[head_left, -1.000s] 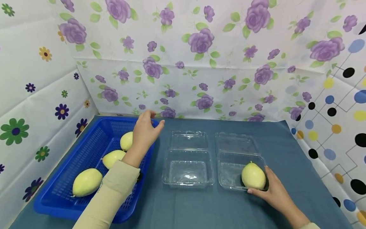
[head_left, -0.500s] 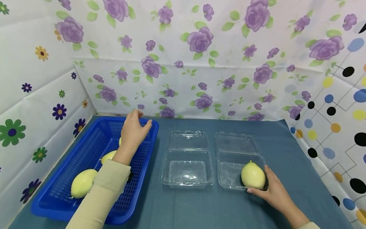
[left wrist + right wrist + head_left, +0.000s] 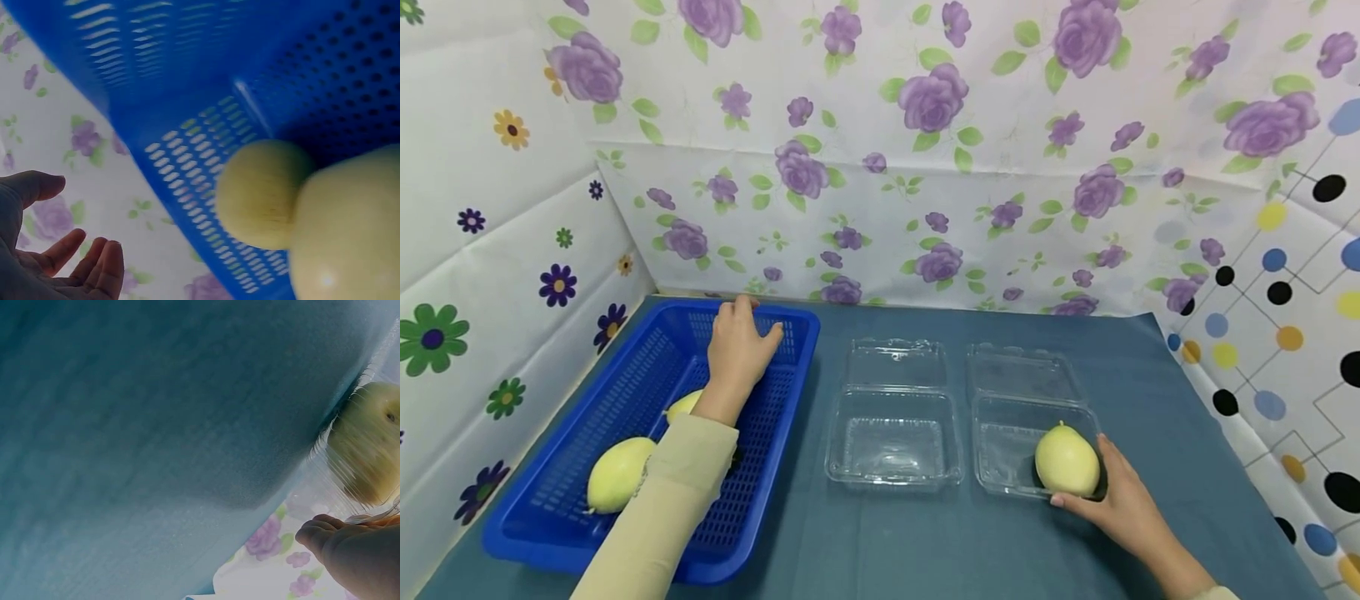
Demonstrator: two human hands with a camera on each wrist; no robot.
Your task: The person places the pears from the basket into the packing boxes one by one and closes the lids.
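In the head view my left hand (image 3: 737, 346) reaches over the far end of the blue plastic basket (image 3: 778, 492), thumb apart from the fingers and nothing between them. Two pale yellow pears (image 3: 622, 475) show in the basket; the far one (image 3: 683, 405) is partly covered by my forearm. The left wrist view shows a round pear (image 3: 259, 194) beside a larger-looking one (image 3: 356, 231). My right hand (image 3: 1123, 504) holds the near right corner of a clear clamshell box (image 3: 1003, 450), thumb at the front and fingers along the side. A pear (image 3: 1066, 461) sits inside it.
A second clear clamshell box (image 3: 891, 446), lid folded back, stands between the basket and the held box. Blue-grey cloth (image 3: 880, 550) covers the table. Patterned sheets (image 3: 880, 208) stand behind and on both sides.
My left hand has moved left and slightly down over the basket's far end, now covering the farthest pear. The right hand stays at the box corner.
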